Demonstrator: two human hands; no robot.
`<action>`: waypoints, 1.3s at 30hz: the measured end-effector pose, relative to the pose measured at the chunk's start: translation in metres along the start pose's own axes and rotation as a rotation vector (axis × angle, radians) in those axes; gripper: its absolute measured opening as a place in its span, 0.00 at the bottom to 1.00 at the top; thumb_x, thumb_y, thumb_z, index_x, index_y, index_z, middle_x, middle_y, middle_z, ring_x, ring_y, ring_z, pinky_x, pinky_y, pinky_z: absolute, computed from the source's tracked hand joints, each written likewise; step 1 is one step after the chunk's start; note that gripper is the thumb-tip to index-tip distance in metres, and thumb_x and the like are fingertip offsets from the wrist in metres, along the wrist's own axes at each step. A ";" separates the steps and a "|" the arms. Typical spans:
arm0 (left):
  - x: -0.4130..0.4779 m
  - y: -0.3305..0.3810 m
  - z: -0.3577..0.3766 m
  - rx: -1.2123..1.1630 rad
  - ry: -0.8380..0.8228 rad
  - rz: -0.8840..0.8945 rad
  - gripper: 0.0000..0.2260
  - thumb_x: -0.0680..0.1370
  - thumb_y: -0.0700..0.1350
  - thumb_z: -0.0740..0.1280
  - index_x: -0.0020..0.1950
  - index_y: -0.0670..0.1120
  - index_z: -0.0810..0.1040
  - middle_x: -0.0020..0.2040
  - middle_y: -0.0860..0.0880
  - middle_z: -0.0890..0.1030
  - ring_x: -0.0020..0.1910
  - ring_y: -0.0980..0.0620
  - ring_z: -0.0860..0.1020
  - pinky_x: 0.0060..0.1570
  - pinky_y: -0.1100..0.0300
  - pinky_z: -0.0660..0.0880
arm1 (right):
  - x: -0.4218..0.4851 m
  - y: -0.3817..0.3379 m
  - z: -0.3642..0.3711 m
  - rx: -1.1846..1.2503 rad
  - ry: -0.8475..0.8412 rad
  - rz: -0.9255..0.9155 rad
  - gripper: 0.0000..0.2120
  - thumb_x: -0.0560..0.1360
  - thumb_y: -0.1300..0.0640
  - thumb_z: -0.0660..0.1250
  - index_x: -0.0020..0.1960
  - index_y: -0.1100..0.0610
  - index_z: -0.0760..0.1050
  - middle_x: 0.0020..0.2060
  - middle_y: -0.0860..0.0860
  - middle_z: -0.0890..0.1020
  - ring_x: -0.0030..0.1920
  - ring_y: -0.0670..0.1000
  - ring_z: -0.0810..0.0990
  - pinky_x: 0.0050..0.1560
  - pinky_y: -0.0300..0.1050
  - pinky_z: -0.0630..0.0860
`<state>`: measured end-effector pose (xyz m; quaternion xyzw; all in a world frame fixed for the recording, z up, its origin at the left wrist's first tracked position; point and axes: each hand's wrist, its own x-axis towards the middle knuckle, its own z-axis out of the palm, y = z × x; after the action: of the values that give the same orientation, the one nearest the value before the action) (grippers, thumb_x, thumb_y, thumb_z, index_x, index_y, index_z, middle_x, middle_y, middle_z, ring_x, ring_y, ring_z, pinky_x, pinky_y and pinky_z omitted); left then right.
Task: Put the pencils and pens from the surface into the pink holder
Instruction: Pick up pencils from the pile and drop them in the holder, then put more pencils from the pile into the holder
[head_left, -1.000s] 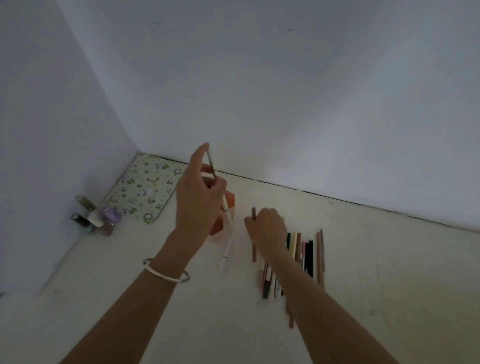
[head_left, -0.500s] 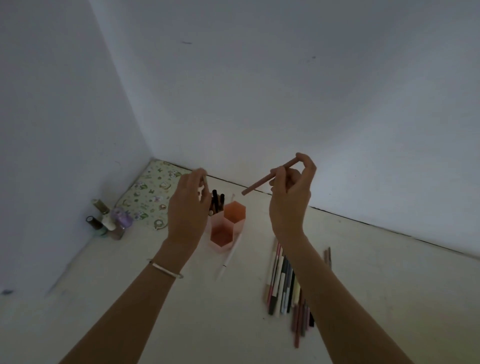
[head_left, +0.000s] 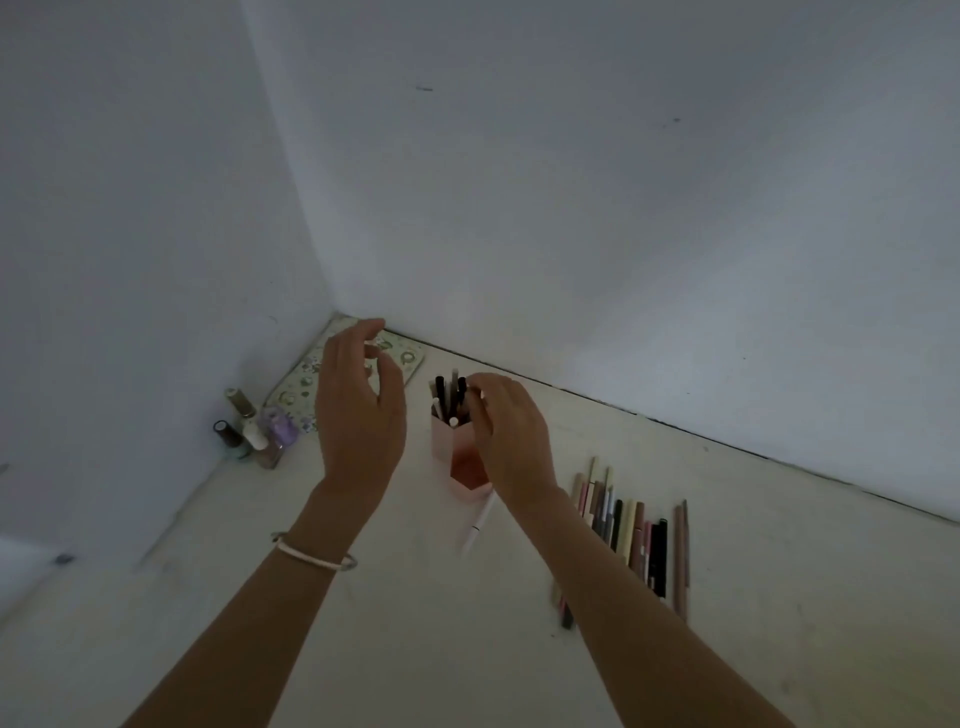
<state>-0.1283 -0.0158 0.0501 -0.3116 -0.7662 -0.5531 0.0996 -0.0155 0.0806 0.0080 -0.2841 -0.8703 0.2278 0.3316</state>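
Well, barely started: few pens (head_left: 448, 396) in pink holder (head_left: 467, 489), whole pen-and-pencil row (head_left: 635, 535) plus white pen (head_left: 479, 524) to go. Loose, empty left hand (head_left: 359, 415); right hand (head_left: 511, 436): can't tell.

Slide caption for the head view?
Right hand at the pens standing in the pink holder, left hand empty beside it; more pens and pencils lie in a row on the surface.

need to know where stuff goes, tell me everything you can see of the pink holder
The pink holder looks like translucent plastic: joined hexagonal cups standing upright on the pale surface. The far cup holds dark and white pens upright; the near cup shows only an orange-toned inside. The right hand hides part of it, fingertips at the pens; whether it touches the holder is unclear.
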 end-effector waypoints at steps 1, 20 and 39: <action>-0.003 0.003 -0.001 -0.002 0.002 0.001 0.13 0.79 0.41 0.58 0.63 0.44 0.74 0.55 0.52 0.75 0.52 0.53 0.76 0.51 0.56 0.76 | -0.003 0.001 0.002 -0.070 -0.018 -0.051 0.11 0.77 0.63 0.64 0.58 0.59 0.78 0.55 0.55 0.81 0.52 0.55 0.79 0.55 0.53 0.78; -0.158 0.012 0.112 0.962 -0.940 0.151 0.20 0.78 0.35 0.61 0.69 0.41 0.64 0.62 0.41 0.71 0.62 0.44 0.72 0.50 0.56 0.77 | -0.050 0.077 -0.121 0.026 0.297 0.389 0.20 0.72 0.70 0.58 0.56 0.52 0.77 0.48 0.42 0.78 0.39 0.40 0.75 0.38 0.26 0.68; -0.106 0.064 0.108 0.697 -0.768 0.097 0.14 0.78 0.38 0.65 0.62 0.45 0.70 0.57 0.46 0.74 0.48 0.51 0.79 0.38 0.61 0.75 | -0.093 0.099 -0.076 -0.428 -0.461 0.643 0.15 0.76 0.46 0.63 0.40 0.57 0.74 0.40 0.53 0.76 0.44 0.53 0.77 0.45 0.47 0.78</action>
<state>0.0132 0.0560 0.0078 -0.4755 -0.8709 -0.1059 -0.0651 0.1295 0.1090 -0.0398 -0.5439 -0.8166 0.1915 -0.0250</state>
